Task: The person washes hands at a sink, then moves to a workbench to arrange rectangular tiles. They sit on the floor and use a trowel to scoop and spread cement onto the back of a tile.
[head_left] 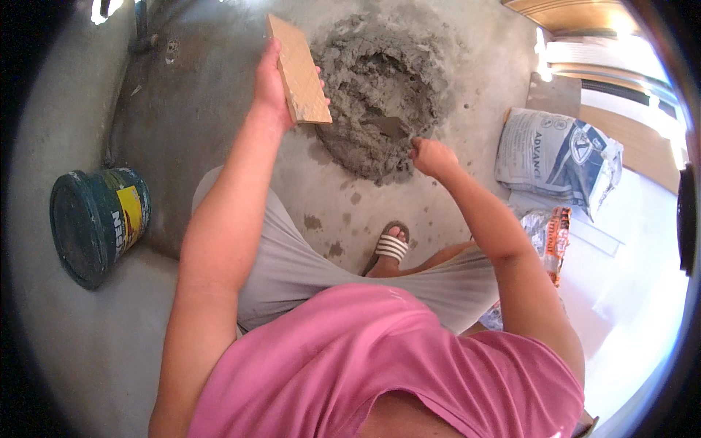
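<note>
My left hand [269, 82] grips a tile [299, 71] above the mortar [380, 87]; my right hand [432, 157] is clenched on a trowel [391, 128] dug into it.

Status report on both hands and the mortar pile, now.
Left hand grips tile, tilted over pile edge. Right hand holds trowel, blade in mortar pile. Bucket on its side at left, bags at right, both clear of pile.

At your nine o'clock a dark green bucket [98, 223] lies tipped over, and at three o'clock a grey printed sack [555, 157] rests beside a crumpled orange-and-silver bag [549, 233].
</note>
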`<state>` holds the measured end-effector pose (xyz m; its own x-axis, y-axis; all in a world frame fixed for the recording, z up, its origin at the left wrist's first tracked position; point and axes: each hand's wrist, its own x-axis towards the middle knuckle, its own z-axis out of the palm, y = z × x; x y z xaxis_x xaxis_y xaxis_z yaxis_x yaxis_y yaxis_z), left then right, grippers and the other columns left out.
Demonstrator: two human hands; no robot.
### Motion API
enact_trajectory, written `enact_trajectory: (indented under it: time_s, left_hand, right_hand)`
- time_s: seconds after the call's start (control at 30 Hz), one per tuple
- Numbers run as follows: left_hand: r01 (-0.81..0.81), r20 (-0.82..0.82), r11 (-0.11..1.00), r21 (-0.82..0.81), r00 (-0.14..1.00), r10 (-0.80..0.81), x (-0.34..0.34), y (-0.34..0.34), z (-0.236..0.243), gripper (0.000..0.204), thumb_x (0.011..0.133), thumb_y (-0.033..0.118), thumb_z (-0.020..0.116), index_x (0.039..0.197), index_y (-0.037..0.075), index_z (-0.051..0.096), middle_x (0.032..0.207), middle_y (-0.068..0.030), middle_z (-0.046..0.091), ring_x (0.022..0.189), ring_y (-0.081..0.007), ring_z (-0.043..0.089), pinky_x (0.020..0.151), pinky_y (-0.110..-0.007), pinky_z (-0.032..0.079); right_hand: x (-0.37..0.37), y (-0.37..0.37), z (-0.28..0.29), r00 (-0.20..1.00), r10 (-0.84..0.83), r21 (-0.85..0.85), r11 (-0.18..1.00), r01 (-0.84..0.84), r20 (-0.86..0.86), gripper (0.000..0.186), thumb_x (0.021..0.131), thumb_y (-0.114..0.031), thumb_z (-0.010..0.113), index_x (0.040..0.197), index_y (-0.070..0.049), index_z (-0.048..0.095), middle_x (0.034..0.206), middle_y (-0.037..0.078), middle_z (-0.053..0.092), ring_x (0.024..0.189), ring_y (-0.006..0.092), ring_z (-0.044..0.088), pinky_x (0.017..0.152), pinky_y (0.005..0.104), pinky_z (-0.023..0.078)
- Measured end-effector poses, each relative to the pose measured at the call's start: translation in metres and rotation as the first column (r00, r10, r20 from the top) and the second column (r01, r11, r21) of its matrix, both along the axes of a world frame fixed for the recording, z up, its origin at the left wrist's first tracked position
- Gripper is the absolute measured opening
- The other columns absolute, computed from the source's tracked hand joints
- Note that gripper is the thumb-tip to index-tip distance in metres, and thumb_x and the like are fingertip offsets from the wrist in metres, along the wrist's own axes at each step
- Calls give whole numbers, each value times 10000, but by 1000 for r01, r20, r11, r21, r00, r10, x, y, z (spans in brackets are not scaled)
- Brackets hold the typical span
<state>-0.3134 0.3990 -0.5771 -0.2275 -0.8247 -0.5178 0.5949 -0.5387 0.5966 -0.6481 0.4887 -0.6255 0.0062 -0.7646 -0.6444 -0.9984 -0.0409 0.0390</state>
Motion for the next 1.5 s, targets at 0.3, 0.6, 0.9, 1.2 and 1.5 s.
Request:
enact_trajectory:
  time_s: [0.3, 0.6, 0.9, 1.2, 1.5]
  left_hand:
    - [21, 17, 1000, -19, 1000, -21, 0, 4, 0, 882, 889, 755, 400, 1462, 85, 369, 1153, -170, 508, 929, -334, 551, 784, -600, 497]
    - [30, 48, 1000, 11, 998, -30, -6, -2, -16, 918, 844, 793, 449, 1420, 78, 418, 1125, -179, 570, 911, -335, 610, 743, -609, 547]
    - [2, 22, 1000, 14, 1000, -2, -1, -2, -6, 885, 871, 765, 425, 1434, 82, 390, 1086, -151, 523, 898, -310, 555, 740, -580, 509]
    - [62, 45, 998, 0, 997, -62, -5, 1, -12, 890, 865, 773, 433, 1417, 74, 416, 1120, -190, 574, 915, -336, 609, 732, -598, 551]
    - [69, -1, 997, -30, 998, -69, -15, -3, -11, 899, 868, 761, 455, 1443, 75, 381, 1095, -160, 519, 855, -309, 561, 726, -565, 517]
  right_hand:
    - [-19, -42, 39, 993, 46, 5, 999, -46, -111, 292, 932, -288, 532, 1075, -96, 700, 1109, 170, 708, 1025, 362, 682, 867, 486, 549]
    - [-46, -80, 7, 944, 39, -50, 997, -58, -327, 279, 911, -203, 535, 1073, -96, 736, 1127, 164, 713, 1024, 338, 702, 841, 484, 566]
    - [-27, -48, 34, 967, 143, 96, 987, -125, -212, 284, 878, -197, 560, 1066, -51, 716, 1117, 159, 716, 1035, 342, 696, 863, 470, 560]
    - [-40, -115, 66, 944, 69, -126, 985, -115, -322, 285, 937, -169, 501, 1095, -69, 716, 1177, 159, 694, 1070, 345, 684, 862, 462, 563]
    - [-21, -53, -13, 957, 22, -93, 994, -51, -290, 272, 941, -157, 508, 1053, -8, 707, 1128, 194, 706, 1029, 350, 698, 844, 466, 566]
